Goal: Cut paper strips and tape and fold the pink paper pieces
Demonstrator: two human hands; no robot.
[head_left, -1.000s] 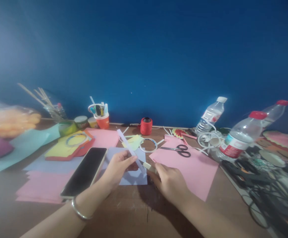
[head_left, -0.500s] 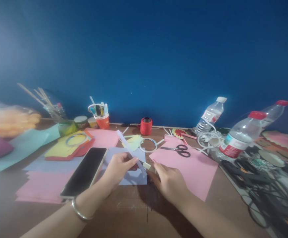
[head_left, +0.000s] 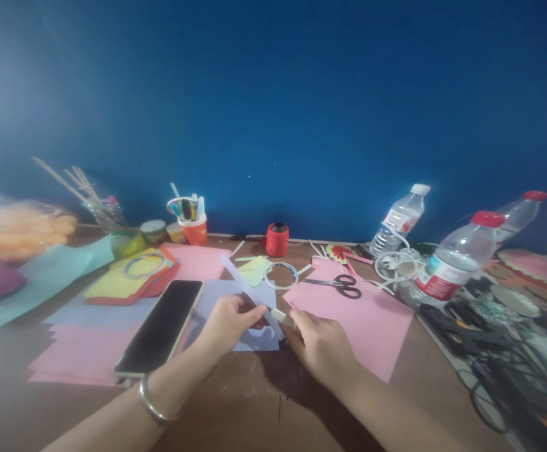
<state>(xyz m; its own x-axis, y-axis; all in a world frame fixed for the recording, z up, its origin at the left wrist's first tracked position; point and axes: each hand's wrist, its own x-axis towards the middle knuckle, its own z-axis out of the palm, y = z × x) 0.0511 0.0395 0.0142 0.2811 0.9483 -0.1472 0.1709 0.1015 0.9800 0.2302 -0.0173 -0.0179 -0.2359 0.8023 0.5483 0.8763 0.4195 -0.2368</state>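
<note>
A narrow strip of pale lavender paper [head_left: 238,274] is pinched between the thumb and fingers of my left hand [head_left: 231,321], slanting down toward the right. My right hand [head_left: 321,342] is closed round a short, cream-coloured pen-like tool [head_left: 283,318]. Its thin dark tip meets or nearly meets the strip beside my left thumb; the exact kind of tool is unclear. Under my hands lies a lavender sheet [head_left: 259,342]. Black-handled scissors [head_left: 346,287] rest on a pink sheet [head_left: 372,326] to the right.
A phone [head_left: 160,329] lies left of my left hand. Yellow paper [head_left: 113,281] and a tape roll [head_left: 281,276] are near. Behind stand red thread [head_left: 278,240] and a pen cup [head_left: 195,230]. Bottles [head_left: 462,260] and tangled cables [head_left: 504,358] fill the right side.
The paper strip has tipped lower and now shows more of its flat face. My left hand has shifted slightly right and down; my right hand has hardly moved.
</note>
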